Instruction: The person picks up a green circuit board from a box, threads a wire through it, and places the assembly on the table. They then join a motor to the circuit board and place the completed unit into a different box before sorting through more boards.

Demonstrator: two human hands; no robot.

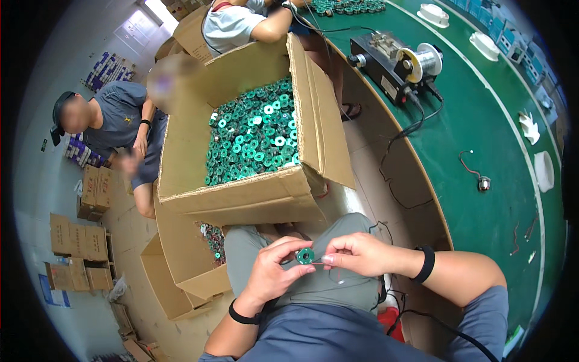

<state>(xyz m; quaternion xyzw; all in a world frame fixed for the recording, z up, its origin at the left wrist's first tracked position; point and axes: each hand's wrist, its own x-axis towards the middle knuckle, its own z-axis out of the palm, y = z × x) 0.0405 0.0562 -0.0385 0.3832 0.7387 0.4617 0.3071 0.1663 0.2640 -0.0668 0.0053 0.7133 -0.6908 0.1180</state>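
Above my lap, my left hand (278,265) grips a small round green circuit board (305,256) with a hole in its middle, thumb and index finger on its rim. Close on its right, my right hand (353,253) pinches a thin red wire (318,263) that runs to the board. The wire's loose end hangs below my right fingers. In front of my knees stands a large open cardboard box (253,196), heaped with many similar green ring-shaped boards (253,133).
A green-topped workbench (470,139) curves along the right. On it are a black soldering unit with a wire spool (392,63), a small wired metal part (484,183) and white plastic rings (543,171). A lower cardboard box (187,265) stands left. Two people (120,108) sit beyond.
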